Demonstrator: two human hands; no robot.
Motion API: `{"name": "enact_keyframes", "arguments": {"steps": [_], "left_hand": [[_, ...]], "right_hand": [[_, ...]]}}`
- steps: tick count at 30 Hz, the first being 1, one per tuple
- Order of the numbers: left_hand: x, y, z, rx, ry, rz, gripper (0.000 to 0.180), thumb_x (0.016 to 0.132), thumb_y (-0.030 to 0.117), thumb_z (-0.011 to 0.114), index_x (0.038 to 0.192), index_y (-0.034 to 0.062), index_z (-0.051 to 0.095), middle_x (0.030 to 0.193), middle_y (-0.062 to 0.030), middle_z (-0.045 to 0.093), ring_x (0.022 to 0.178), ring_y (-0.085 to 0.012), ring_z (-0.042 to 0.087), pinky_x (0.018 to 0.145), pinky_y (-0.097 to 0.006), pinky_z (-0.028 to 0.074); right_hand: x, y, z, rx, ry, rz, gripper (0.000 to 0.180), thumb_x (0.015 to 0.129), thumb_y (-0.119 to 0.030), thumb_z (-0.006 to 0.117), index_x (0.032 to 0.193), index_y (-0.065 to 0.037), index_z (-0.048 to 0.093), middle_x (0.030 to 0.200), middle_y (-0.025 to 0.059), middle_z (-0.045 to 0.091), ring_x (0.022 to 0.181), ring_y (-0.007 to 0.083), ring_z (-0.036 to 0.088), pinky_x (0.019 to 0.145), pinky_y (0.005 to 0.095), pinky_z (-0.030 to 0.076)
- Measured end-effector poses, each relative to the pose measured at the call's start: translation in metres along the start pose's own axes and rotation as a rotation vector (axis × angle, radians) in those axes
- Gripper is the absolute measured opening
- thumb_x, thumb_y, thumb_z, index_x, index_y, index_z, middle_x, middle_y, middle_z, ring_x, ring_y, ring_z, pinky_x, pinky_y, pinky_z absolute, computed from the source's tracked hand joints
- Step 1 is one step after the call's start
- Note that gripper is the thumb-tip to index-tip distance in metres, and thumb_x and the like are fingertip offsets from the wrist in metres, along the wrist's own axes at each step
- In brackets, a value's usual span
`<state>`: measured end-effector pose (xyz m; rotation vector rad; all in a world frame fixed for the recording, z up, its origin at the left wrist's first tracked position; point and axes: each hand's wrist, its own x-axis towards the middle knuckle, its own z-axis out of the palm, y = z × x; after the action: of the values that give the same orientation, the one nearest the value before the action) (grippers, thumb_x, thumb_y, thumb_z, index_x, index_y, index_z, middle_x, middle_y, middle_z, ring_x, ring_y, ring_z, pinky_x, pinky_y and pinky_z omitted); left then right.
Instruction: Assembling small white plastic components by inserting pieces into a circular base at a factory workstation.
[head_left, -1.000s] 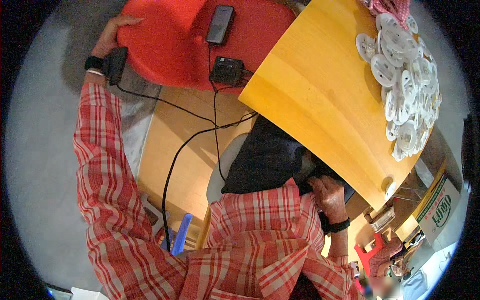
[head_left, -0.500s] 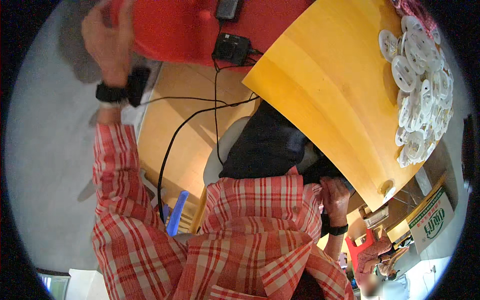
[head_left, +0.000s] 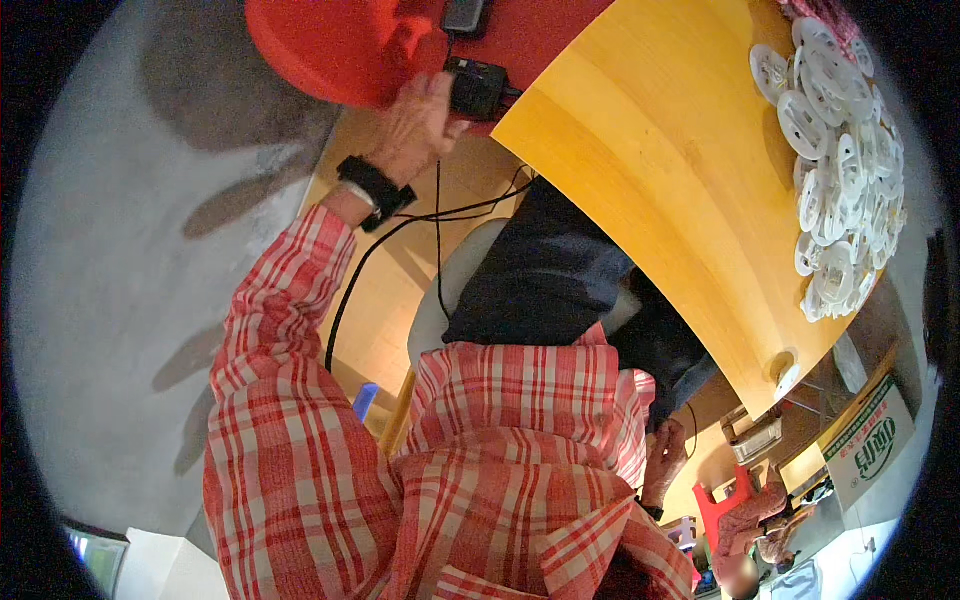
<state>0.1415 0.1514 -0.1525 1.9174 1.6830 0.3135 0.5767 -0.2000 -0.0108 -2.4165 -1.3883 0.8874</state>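
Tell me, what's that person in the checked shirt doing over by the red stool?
The person sits at a yellow table and reaches out with the left hand to a small black box lying on a red stool. Black cables hang down from the box. The right hand rests low beside the lap, holding nothing that shows. A heap of white round plastic parts lies on the table's far side, untouched.

red stool (head_left: 330, 45), black box (head_left: 476, 88), yellow table (head_left: 660, 170), white discs (head_left: 840, 150), red-plaid sleeve (head_left: 290, 400)
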Motion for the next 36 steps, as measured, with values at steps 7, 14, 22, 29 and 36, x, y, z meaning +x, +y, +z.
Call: {"name": "enact_keyframes", "arguments": {"steps": [7, 14, 22, 29, 36], "left_hand": [[0.063, 0.012, -0.020, 0.467, -0.198, 0.375, 0.074, 0.075, 0.027, 0.067, 0.136, 0.0088, 0.030, 0.130, -0.0243, 0.039, 0.119, -0.0406, 0.039, 0.097, -0.043, 0.036], [0.111, -0.066, -0.015, -0.168, 0.028, 0.403, 0.045, 0.082, 0.040, 0.059, 0.107, 0.0026, 0.056, 0.090, -0.0209, 0.062, 0.085, -0.0356, 0.060, 0.073, -0.040, 0.047], [0.078, -0.055, -0.033, -0.478, -0.235, 0.002, 0.030, 0.084, 0.030, 0.057, 0.091, 0.0008, 0.060, 0.057, -0.0082, 0.055, 0.056, -0.0276, 0.057, 0.058, -0.038, 0.047], [0.064, -0.034, -0.026, 0.078, 0.053, 0.435, 0.043, 0.077, 0.024, 0.063, 0.111, 0.0004, 0.051, 0.095, -0.0210, 0.059, 0.090, -0.0329, 0.058, 0.080, -0.044, 0.045], [0.068, -0.023, -0.032, 0.165, -0.044, 0.244, 0.042, 0.078, 0.021, 0.059, 0.114, 0.0019, 0.049, 0.097, -0.0211, 0.057, 0.099, -0.0357, 0.053, 0.084, -0.044, 0.043]], "right_hand": [[0.002, 0.001, -0.002, -0.083, -0.041, 0.055, 0.011, 0.089, -0.012, 0.053, 0.092, -0.003, 0.057, 0.075, 0.0111, 0.059, 0.060, 0.0188, 0.053, 0.054, 0.0309, 0.042], [0.009, -0.004, 0.003, -0.059, -0.006, 0.000, 0.013, 0.089, -0.015, 0.053, 0.092, -0.003, 0.058, 0.074, 0.0115, 0.060, 0.058, 0.0187, 0.055, 0.050, 0.0304, 0.042], [0.023, -0.021, -0.006, -0.060, -0.073, 0.013, 0.017, 0.090, -0.016, 0.052, 0.090, 0.000, 0.057, 0.074, 0.0129, 0.060, 0.062, 0.0205, 0.055, 0.053, 0.0322, 0.043], [0.028, -0.013, -0.009, -0.159, -0.148, -0.058, 0.021, 0.091, -0.017, 0.049, 0.095, 0.003, 0.055, 0.076, 0.0161, 0.058, 0.064, 0.0211, 0.053, 0.057, 0.0333, 0.042], [0.028, -0.029, -0.009, -0.139, -0.140, 0.016, 0.019, 0.090, -0.018, 0.051, 0.087, 0.001, 0.054, 0.070, 0.0143, 0.058, 0.058, 0.0233, 0.054, 0.051, 0.0346, 0.041]]}}
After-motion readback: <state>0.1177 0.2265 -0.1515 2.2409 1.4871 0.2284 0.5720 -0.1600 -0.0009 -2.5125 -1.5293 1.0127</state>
